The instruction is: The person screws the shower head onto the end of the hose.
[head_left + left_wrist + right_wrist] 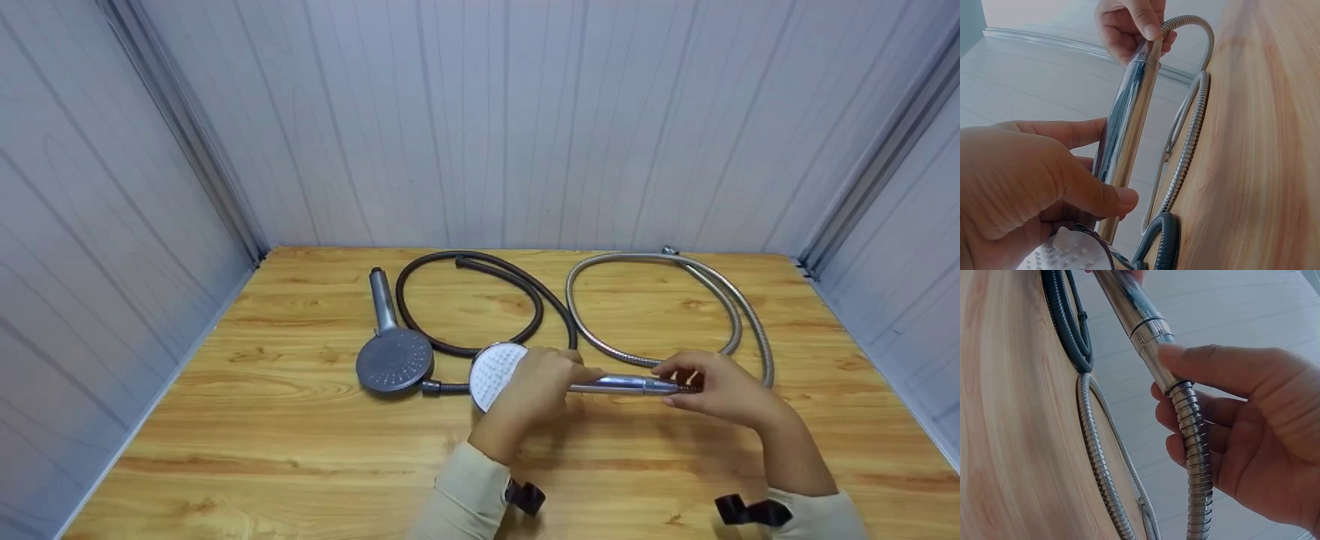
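My left hand [536,382] grips the chrome handle of a shower head [495,371] with a white nozzle face, near its head end. The shower head is held sideways, its handle pointing right. At the handle's far end, my right hand [720,386] pinches the smooth metal connector [1157,363] between thumb and fingers. A ribbed silver shower hose [1193,455] runs out of that connector past my right fingers. In the left wrist view the connector meets the handle [1129,112] end to end; how tightly they are joined I cannot tell.
Left of the hands, a dark grey shower head [394,360] lies face up on the wooden table [285,450]. A black hose [401,285] lies coiled behind. The silver hose's loop [570,292] spreads to the back right. Pale panel walls [480,135] enclose the table.
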{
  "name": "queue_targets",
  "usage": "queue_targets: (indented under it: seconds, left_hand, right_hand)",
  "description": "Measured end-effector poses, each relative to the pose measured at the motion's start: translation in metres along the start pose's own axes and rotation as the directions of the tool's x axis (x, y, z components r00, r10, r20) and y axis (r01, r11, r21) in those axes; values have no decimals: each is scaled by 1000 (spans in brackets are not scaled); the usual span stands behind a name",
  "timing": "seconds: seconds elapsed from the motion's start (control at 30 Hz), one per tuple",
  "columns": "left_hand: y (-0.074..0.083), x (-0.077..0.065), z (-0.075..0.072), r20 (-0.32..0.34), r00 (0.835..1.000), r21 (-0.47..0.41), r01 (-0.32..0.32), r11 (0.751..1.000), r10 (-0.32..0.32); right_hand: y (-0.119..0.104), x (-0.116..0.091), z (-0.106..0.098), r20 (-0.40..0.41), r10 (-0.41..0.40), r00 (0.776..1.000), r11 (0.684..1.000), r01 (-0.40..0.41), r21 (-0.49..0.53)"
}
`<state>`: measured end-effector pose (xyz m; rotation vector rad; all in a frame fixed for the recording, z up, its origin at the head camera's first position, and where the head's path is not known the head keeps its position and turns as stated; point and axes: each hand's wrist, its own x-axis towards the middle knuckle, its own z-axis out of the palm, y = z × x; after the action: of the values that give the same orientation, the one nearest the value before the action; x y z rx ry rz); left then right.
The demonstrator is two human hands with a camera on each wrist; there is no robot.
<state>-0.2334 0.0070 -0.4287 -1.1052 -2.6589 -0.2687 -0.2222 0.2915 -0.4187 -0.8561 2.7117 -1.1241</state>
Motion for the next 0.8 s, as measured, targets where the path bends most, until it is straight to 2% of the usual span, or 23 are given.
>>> queue_targets:
  seconds: [0.4, 0.8]
  left_hand:
    - [-1, 0, -1, -41, 999, -8, -18, 1000, 18]
    - [1, -1, -3, -8, 1000, -22, 2, 1000, -3]
  right_hand:
    - [0, 1, -1, 0, 18, 1000, 1000, -18, -7]
    - [-3, 0, -2, 10, 24, 1000, 1000, -24, 17]
